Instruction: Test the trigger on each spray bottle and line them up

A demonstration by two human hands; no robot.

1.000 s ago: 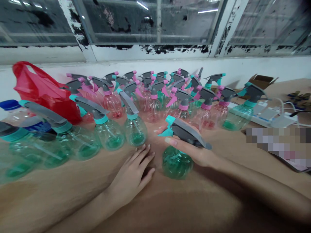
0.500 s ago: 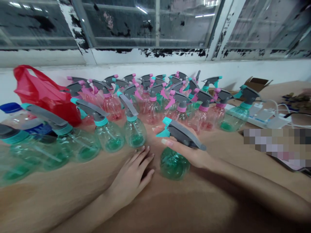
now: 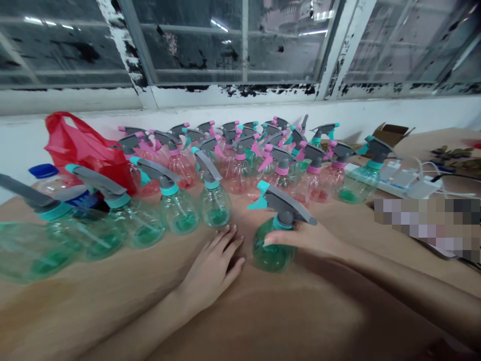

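A green spray bottle (image 3: 271,250) with a grey and teal trigger head stands upright on the brown table (image 3: 300,311). My right hand (image 3: 300,238) is wrapped around its upper body, thumb across the front; the other fingers are hidden behind it. Palm down on the tabletop, my left hand (image 3: 214,263) rests with fingers stretched out, holding nothing. Just beyond its fingertips is another green spray bottle (image 3: 216,208). Further green spray bottles, such as this one (image 3: 180,213), stand in a row to the left.
Several pink spray bottles (image 3: 240,173) crowd the back of the table below the window. A red plastic bag (image 3: 86,150) and a blue-capped bottle (image 3: 45,171) stand at left. At right are a white power strip (image 3: 394,183) with cables and an open cardboard box (image 3: 393,134).
My right hand has shifted from around the bottle's trigger head down to its body. My left hand still lies flat. The camera view has shifted slightly.
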